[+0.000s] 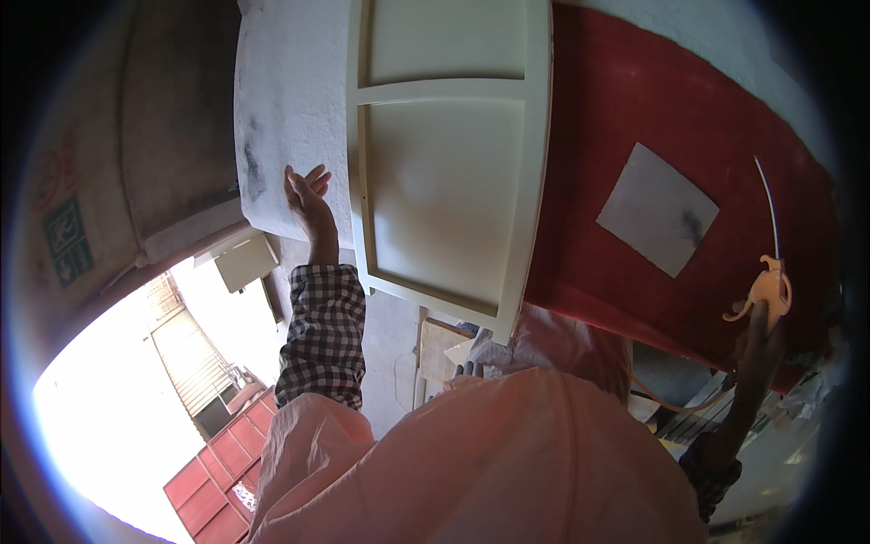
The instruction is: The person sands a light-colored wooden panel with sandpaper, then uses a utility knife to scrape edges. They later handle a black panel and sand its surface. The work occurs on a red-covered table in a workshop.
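Note:
A white framed panel (pixel 442 183) with recessed fields lies or leans in front of me, its near end by my pink garment. To its left my left hand (pixel 313 200) is raised with fingers apart and nothing in it, over a whitish surface. At the far right my right hand (pixel 758 333) grips an orange air blow gun (pixel 769 292) with a long thin nozzle pointing away from me. A hose runs from near that hand towards my body. Between panel and blow gun, a grey square sheet (pixel 658 209) rests on a red covered surface (pixel 584 143).
A whitish surface with dark smudges (pixel 292 81) borders the panel on the left. A wall with a green exit sign (pixel 68 241) and a bright opening are at the far left. Lower right, below the red surface, is clutter with pale crumpled material (pixel 802 408).

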The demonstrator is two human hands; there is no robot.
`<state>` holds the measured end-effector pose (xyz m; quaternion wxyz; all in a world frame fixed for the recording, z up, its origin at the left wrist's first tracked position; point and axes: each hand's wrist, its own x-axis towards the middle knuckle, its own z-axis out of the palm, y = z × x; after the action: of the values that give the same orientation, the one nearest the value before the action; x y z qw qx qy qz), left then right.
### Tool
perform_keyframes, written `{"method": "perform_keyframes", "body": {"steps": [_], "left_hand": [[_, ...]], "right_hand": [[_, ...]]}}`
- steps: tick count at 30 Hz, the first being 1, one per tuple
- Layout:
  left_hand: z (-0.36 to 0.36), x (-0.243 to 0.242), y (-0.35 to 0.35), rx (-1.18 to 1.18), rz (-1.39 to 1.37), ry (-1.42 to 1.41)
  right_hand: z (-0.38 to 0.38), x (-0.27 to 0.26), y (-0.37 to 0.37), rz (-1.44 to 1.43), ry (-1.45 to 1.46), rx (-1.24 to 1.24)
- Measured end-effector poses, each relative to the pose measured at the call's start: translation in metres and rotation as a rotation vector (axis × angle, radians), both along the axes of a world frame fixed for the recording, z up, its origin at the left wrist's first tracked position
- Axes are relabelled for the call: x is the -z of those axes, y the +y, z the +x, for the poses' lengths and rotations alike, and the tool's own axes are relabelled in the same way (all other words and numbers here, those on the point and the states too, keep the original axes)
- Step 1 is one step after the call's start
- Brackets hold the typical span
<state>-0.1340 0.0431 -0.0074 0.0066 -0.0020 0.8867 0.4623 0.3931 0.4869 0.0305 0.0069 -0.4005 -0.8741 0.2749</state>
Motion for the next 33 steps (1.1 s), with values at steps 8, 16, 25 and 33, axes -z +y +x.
{"method": "perform_keyframes", "body": {"steps": [8, 16, 25, 33], "left_hand": [[0.098, 0.010, -0.074, -0.013, -0.168, 0.023], [0.165, -0.001, -0.096, -0.086, 0.014, -0.041], [0.243, 0.011, -0.151, -0.238, 0.065, -0.087], [0.186, 0.031, -0.185, -0.197, 0.237, -0.109]], "right_hand": [[0.126, 0.114, 0.106, 0.348, -0.187, -0.251], [0.027, 0.038, 0.073, 0.173, 0.213, 0.458], [0.071, 0.058, -0.160, -0.227, 0.015, -0.028], [0.015, -0.018, -0.205, -1.255, 0.167, 0.577]]}}
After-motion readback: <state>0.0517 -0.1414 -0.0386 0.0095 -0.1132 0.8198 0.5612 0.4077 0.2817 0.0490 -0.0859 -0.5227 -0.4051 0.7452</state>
